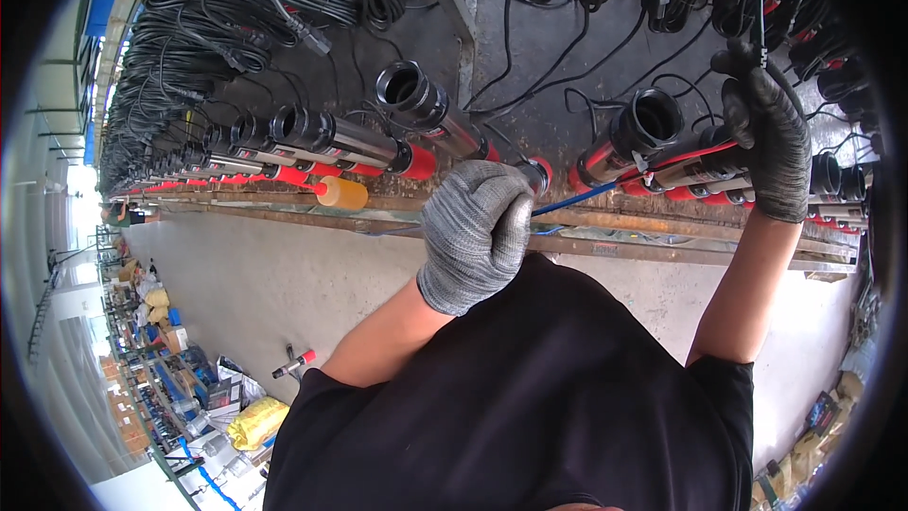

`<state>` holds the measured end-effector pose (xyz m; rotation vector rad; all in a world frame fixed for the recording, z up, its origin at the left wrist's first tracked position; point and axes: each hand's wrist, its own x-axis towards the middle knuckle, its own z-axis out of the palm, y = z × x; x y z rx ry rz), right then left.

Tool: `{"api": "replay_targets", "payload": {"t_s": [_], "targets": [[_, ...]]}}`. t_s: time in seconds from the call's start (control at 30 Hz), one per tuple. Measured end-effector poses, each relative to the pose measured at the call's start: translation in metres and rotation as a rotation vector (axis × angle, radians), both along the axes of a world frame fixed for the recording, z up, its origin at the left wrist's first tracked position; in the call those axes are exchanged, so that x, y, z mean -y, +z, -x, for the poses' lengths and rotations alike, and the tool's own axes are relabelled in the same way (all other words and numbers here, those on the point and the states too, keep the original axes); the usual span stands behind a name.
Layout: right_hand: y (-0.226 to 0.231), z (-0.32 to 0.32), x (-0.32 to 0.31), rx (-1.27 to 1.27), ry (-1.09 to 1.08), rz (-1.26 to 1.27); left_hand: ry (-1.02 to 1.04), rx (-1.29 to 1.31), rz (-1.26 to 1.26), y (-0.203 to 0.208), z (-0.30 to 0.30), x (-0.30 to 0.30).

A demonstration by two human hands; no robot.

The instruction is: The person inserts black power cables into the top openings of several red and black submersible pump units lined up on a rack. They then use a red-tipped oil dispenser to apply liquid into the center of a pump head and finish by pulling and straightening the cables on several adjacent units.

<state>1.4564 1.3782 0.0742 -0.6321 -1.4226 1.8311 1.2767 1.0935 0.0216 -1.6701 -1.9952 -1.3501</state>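
My left hand [478,232], in a grey knit glove, is closed in a fist at the bench's near edge; what it holds, if anything, is hidden. Just beyond it a metal pump cylinder [452,131] with a black threaded open end leans away, its lower part partly covered by the fist. From beside the fist a thin blue strip [574,199] runs right. My right hand [774,137], gloved in dark grey, is raised at the right with its fingers closed around a hanging black cable [758,9]. Another pump [629,137] stands between the hands, its black mouth facing up.
A long row of pumps [317,137] with red ends lines the workbench [605,238]. Coiled black cables [246,0] with plugs crowd its far side. A yellow-orange bottle [342,193] lies near the front edge. Boxes and a yellow bag [257,424] sit on the floor at lower left.
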Motion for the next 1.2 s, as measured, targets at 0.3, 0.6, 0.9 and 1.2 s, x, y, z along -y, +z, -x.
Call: {"api": "replay_targets", "payload": {"t_s": [0.3, 0.6, 0.9, 1.2], "targets": [[-0.009, -0.014, -0.023, 0.005, 0.203, 0.032, 0.012, 0.059, -0.022, 0.001, -0.005, 0.001], [-0.01, -0.014, -0.026, 0.051, 0.173, -0.032, 0.036, 0.057, -0.047, 0.001, -0.007, 0.009], [-0.005, -0.005, -0.006, 0.117, 0.014, -0.007, -0.006, 0.088, -0.047, -0.001, 0.011, 0.023], [-0.004, -0.004, -0.004, 0.111, -0.147, 0.035, -0.149, 0.344, -0.032, 0.0, 0.013, 0.018]]}}
